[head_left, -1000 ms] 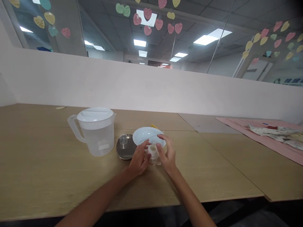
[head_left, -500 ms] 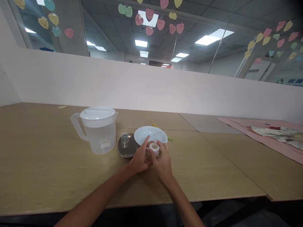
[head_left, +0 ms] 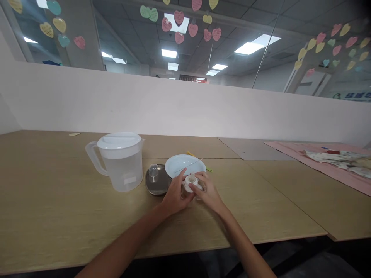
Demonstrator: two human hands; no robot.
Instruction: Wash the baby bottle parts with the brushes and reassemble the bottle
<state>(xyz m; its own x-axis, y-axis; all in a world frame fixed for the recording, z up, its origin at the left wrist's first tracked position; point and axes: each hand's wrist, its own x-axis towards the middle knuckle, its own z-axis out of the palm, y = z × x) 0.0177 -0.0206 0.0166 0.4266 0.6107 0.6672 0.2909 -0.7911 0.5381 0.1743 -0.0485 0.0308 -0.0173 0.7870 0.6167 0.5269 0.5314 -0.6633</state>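
A small clear baby bottle with a white collar and teat [head_left: 190, 182] stands on the wooden table [head_left: 58, 208] between my hands. My left hand [head_left: 175, 195] is wrapped round the bottle's body from the left. My right hand [head_left: 209, 191] grips it from the right, fingers at the white collar. Just behind the bottle sits a white bowl [head_left: 185, 165] with a thin stick lying across it. Left of the bowl a round metal dish [head_left: 158, 185] holds a clear dome-shaped cap [head_left: 153, 170].
A translucent plastic jug with a white lid [head_left: 118, 160] stands left of the metal dish. A pink cloth with printed fabric on it [head_left: 327, 164] lies at the far right. A white partition wall [head_left: 185, 108] runs behind the table.
My right hand has turned round the bottle's collar, from fingers above it to a grip at its right side. The left hand keeps its hold. The bottle stays in place.
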